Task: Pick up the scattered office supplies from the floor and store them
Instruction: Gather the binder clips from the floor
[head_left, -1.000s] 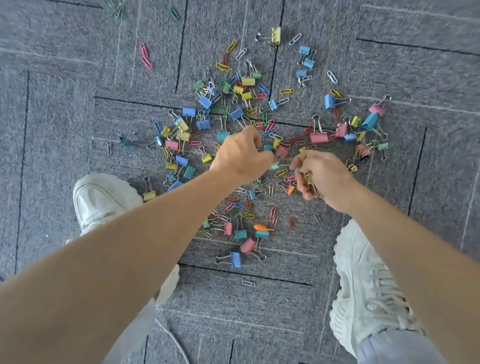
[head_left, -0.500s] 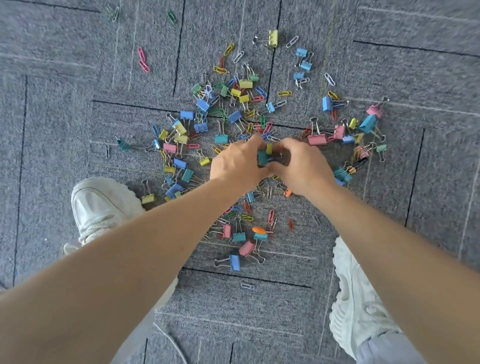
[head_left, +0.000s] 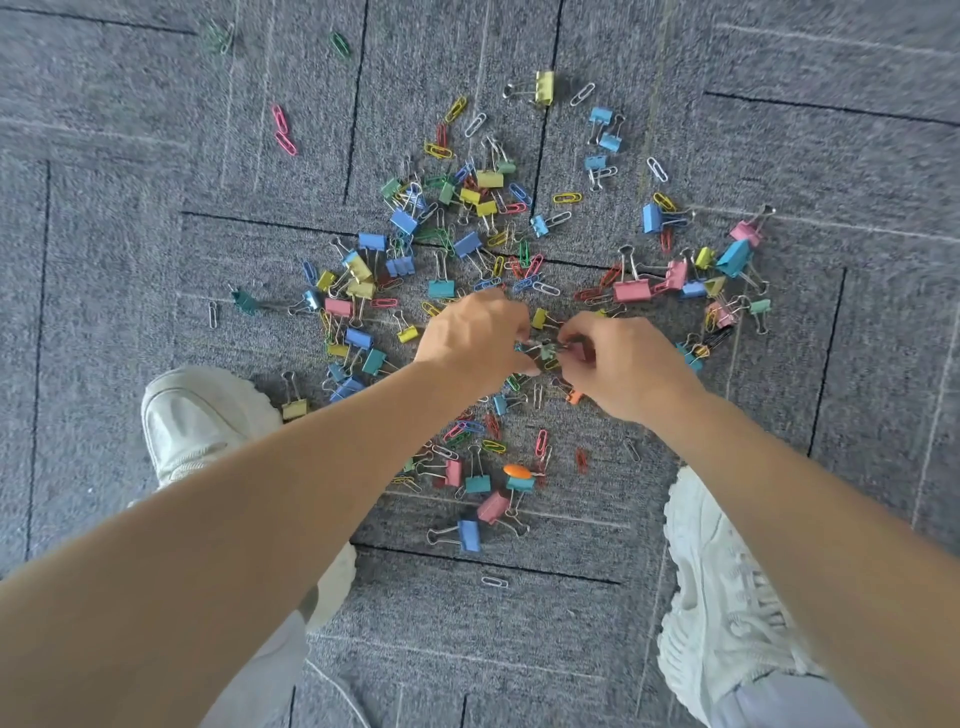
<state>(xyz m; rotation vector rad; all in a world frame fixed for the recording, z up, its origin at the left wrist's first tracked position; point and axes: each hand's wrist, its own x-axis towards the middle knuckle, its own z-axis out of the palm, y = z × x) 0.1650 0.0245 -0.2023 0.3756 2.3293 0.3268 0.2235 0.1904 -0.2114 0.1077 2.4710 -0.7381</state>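
Several coloured binder clips and paper clips lie scattered on the grey carpet (head_left: 156, 260), thickest around a blue binder clip (head_left: 467, 244) in the upper middle. My left hand (head_left: 475, 338) and my right hand (head_left: 623, 364) meet over the middle of the pile, fingers curled. Between their fingertips sits a small bunch of clips (head_left: 545, 351), pinched from both sides. Clips under the palms are hidden.
My two white shoes stand on the carpet, the left shoe (head_left: 202, 415) beside the pile and the right shoe (head_left: 722, 597) below it. A pink binder clip (head_left: 631, 290), a yellow binder clip (head_left: 544, 87) and stray pink paper clips (head_left: 283, 130) lie around. No container is in view.
One second ago the hands were a little apart, the right one holding clips. They came together over the pile and now pinch a small bunch between them.
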